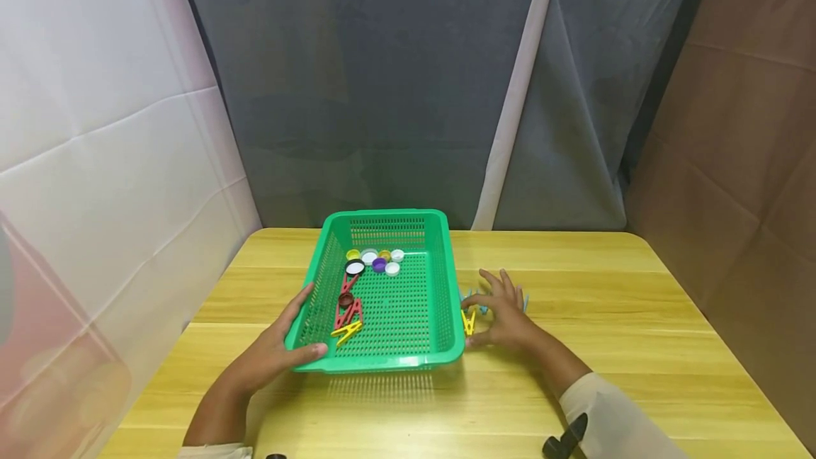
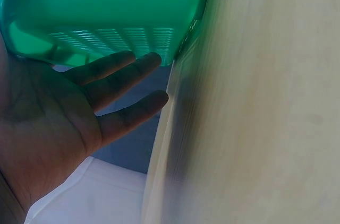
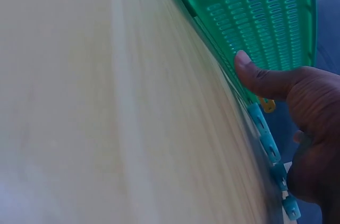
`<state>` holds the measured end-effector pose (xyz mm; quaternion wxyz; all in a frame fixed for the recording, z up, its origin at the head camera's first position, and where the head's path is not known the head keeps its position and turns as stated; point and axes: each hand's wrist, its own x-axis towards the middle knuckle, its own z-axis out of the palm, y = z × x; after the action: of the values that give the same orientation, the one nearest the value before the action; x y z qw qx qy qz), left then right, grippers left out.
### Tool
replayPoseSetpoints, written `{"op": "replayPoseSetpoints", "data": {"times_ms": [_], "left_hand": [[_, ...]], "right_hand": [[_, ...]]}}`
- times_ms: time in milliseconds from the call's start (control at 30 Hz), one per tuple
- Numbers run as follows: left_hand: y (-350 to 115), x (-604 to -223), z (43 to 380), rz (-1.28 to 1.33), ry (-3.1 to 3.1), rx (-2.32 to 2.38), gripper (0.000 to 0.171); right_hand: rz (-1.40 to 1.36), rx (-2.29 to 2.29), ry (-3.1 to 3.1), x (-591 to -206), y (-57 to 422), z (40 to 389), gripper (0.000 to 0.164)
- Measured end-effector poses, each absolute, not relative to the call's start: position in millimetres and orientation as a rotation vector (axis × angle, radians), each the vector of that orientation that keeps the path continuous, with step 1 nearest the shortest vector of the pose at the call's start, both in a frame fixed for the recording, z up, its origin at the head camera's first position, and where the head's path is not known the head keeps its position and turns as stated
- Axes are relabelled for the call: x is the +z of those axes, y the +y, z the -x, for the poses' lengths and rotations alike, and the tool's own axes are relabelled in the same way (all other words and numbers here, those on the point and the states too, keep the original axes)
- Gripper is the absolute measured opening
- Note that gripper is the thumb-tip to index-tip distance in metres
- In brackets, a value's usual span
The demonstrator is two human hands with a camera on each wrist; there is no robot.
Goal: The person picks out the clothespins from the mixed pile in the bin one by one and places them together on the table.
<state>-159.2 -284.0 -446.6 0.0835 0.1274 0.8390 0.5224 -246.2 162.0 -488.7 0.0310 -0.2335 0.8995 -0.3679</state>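
A green plastic basket (image 1: pixel 451 289) stands on the table, holding bottle caps, red clothespins (image 1: pixel 355 309) and a yellow clothespin (image 1: pixel 347 332). At its near left corner my left hand (image 1: pixel 270 356) holds the rim, thumb over the edge and fingers along the outside. In the left wrist view several of its fingers (image 2: pixel 125 78) extend loosely beside the wall. My right hand (image 1: pixel 506 314) hovers at the basket's right side with fingers spread. Between its thumb and index finger is another yellow clothespin (image 1: pixel 469 322), apparently not pinched. Blue clothespins (image 3: pixel 268 147) lie under that hand, partly hidden.
Inside the basket, white, purple and yellow caps cluster at the far end, with a black-rimmed cap (image 1: pixel 354 268) and a brown cap (image 1: pixel 346 299) nearer. The wooden table (image 1: pixel 605 317) meets grey cloth (image 1: pixel 382 91) behind; light and brown cloth hang at the sides.
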Motion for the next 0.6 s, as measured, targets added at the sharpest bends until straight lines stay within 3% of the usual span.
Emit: {"op": "replayPoseSetpoints", "data": {"times_ms": [600], "left_hand": [[-284.1,-447.5,158.8,-0.386,2.495,1.571,0.111]], "right_hand": [[0.68,-1.081,2.797,-494.4,161.6,245.3,0.06]]}}
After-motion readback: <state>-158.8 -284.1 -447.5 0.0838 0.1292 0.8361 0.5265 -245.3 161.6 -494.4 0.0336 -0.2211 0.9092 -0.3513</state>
